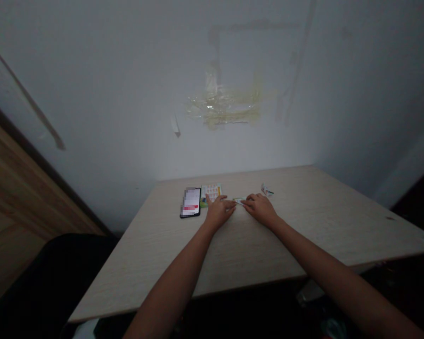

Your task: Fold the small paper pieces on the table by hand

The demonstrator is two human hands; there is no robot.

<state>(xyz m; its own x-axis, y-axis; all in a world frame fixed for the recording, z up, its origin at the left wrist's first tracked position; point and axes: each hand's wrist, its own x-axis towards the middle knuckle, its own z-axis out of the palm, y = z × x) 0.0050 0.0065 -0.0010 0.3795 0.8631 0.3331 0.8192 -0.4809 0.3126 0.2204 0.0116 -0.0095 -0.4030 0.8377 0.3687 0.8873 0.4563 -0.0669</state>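
A small, light, printed strip of paper (239,201) lies on the table between my two hands. My right hand (261,208) rests at its right end, with bent fingers closed on the edge. My left hand (219,212) lies on the table at the other end, fingers stretched apart and their tips close to the paper; whether they touch it I cannot tell. Its thumb reaches over a printed card or booklet (214,189), green and white with rows of small pictures, which the hand partly hides.
A phone (191,202) with a lit screen lies left of the card. Beyond my right hand sits a small crumpled, printed scrap (266,189). The pale wooden table (155,254) meets a wall (134,117) with old tape on it. A dark chair-like shape (70,273) stands at the left.
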